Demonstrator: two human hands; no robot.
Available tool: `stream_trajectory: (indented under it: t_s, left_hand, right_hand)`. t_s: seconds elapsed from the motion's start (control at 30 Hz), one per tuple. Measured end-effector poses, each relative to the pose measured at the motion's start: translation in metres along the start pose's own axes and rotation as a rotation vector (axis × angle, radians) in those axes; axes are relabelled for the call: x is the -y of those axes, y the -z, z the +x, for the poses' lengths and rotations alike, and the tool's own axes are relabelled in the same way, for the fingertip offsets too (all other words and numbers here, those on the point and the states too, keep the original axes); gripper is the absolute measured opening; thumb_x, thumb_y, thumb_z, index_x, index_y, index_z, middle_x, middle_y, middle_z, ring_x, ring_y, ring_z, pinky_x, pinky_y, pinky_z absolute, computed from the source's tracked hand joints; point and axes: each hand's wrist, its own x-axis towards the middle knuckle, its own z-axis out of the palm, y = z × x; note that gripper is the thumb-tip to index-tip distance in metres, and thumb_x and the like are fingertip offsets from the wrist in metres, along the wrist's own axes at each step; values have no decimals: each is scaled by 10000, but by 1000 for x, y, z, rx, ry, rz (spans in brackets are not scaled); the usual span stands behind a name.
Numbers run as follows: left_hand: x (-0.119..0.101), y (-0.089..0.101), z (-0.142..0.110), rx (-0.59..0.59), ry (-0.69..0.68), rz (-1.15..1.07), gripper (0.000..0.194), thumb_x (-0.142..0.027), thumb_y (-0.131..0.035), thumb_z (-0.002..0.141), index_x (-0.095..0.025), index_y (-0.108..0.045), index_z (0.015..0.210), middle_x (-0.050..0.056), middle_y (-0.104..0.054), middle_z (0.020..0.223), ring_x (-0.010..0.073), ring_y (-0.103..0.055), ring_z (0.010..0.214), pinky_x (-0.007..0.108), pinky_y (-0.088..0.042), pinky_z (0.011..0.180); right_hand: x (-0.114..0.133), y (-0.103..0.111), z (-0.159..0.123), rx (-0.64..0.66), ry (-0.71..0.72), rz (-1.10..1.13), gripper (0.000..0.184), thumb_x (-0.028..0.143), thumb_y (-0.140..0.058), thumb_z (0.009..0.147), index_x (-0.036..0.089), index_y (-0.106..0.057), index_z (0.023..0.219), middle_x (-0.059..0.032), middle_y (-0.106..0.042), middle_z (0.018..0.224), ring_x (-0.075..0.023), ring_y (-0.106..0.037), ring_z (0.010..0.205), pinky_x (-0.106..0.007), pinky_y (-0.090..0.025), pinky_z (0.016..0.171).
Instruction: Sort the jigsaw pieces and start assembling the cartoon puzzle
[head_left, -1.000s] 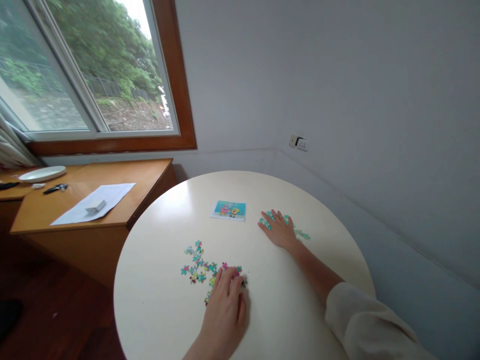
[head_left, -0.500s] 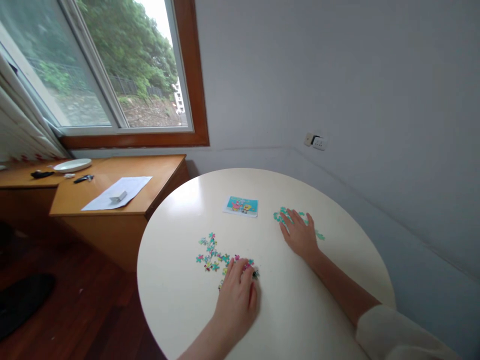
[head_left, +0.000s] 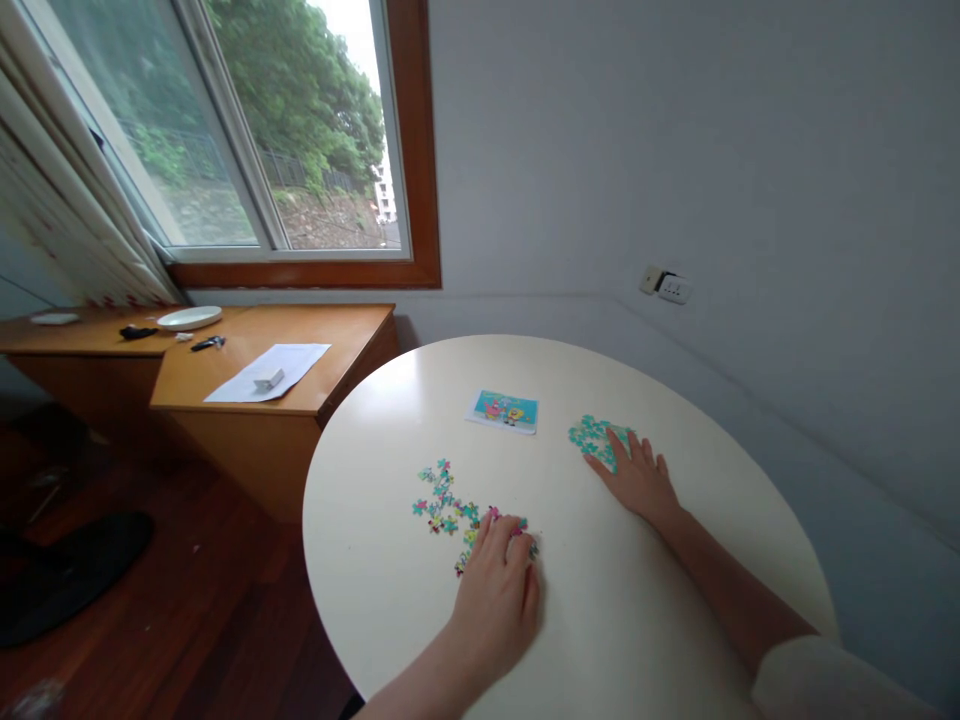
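My left hand point(head_left: 499, 585) lies palm down on the round cream table point(head_left: 375, 560), its fingers resting on the near end of a scatter of loose colourful puzzle pieces point(head_left: 446, 500). My right hand point(head_left: 637, 480) lies flat with fingers spread, covering part of a cluster of teal puzzle pieces point(head_left: 592, 436) at the table's right. A small picture card point(head_left: 504, 411) with cartoon figures lies farther back between the two groups. Both hands hold nothing.
A wooden desk point(head_left: 337, 375) stands left of the table under the window, bearing a sheet of paper point(head_left: 270, 371), a white plate point(head_left: 189, 318) and small dark items. A wall socket point(head_left: 666, 287) sits on the right wall. Dark wooden floor lies at left.
The view has swung left, so everything sits farther right in the picture. My right hand has slid back toward me, uncovering more of the teal pieces. My left hand stays on the colourful pieces.
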Motion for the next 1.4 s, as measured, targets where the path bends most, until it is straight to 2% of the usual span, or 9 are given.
stream_trajectory:
  t_s: [0.27, 0.37, 0.53, 0.67, 0.77, 0.87, 0.97, 1.2, 1.4]
  left_hand:
    - [7, 3, 4, -23, 89, -77, 333, -90, -383, 788, -154, -509, 1090, 128, -555, 1138, 238, -492, 1126, 528, -327, 1039]
    - [17, 8, 7, -86, 243, -128, 295, -146, -366, 842, -155, -515, 1096, 133, -545, 1167, 239, -484, 1145, 520, -337, 1029]
    - [43, 22, 11, -207, 453, -177, 308, -182, -342, 872, -156, -504, 1132, 124, -529, 1226, 220, -451, 1196, 477, -339, 1034]
    - [69, 41, 18, -106, 364, -41, 356, -239, -346, 892, -167, -456, 1223, 119, -463, 1330, 212, -381, 1269, 492, -213, 1095]
    - [91, 53, 25, 104, 309, 86, 451, -335, -359, 900, -152, -384, 1311, 138, -369, 1405, 228, -281, 1328, 508, -134, 1104]
    - [110, 55, 30, 285, 224, 178, 499, -403, -332, 908, -209, -327, 1368, 107, -246, 1473, 251, -173, 1366, 519, -121, 1094]
    - [117, 51, 30, 397, 168, 249, 497, -431, -315, 911, -243, -336, 1370, 91, -228, 1480, 258, -158, 1368, 513, -103, 1094]
    - [111, 40, 26, 383, 149, 371, 464, -392, -278, 928, -267, -329, 1373, 93, -251, 1472, 255, -200, 1358, 518, -113, 1087]
    - [95, 18, 36, 323, 206, 398, 465, -385, -285, 925, -244, -351, 1364, 120, -297, 1450, 276, -233, 1345, 535, -121, 1080]
  right_hand:
    - [11, 0, 24, -27, -23, 81, 658, 603, -259, 865, 214, -298, 1393, -152, -281, 1446, -318, -237, 1325, -575, -207, 1018]
    - [10, 1, 20, -197, 45, 85, 576, 505, -257, 902, 168, -358, 1358, -163, -348, 1409, -302, -292, 1300, -581, -215, 1007]
    - [13, 6, 6, -464, 296, 115, 441, 332, -279, 920, 119, -495, 1239, -162, -521, 1268, -251, -438, 1201, -462, -285, 1013]
    - [33, 15, -33, -343, 433, 145, 458, 337, -282, 913, 121, -469, 1272, -151, -456, 1336, -234, -370, 1265, -425, -264, 1046]
    - [65, 27, -83, -205, 567, 199, 535, 440, -346, 885, 179, -376, 1351, -128, -332, 1427, -272, -237, 1334, -514, -195, 1060]
    - [102, 41, -130, -65, 762, 254, 648, 511, -453, 825, 237, -304, 1393, -112, -245, 1468, -314, -168, 1350, -581, -111, 1058]
    - [133, 50, -154, 38, 818, 278, 750, 529, -515, 783, 271, -216, 1421, -108, -193, 1484, -329, -143, 1354, -628, -47, 1041]
    - [148, 49, -146, 183, 726, 292, 656, 571, -299, 874, 222, -225, 1425, -88, -204, 1478, -274, -154, 1360, -543, -83, 1083]
    - [133, 36, -112, 98, 625, 222, 621, 545, -261, 891, 184, -312, 1394, -90, -250, 1464, -267, -190, 1352, -532, -108, 1080]
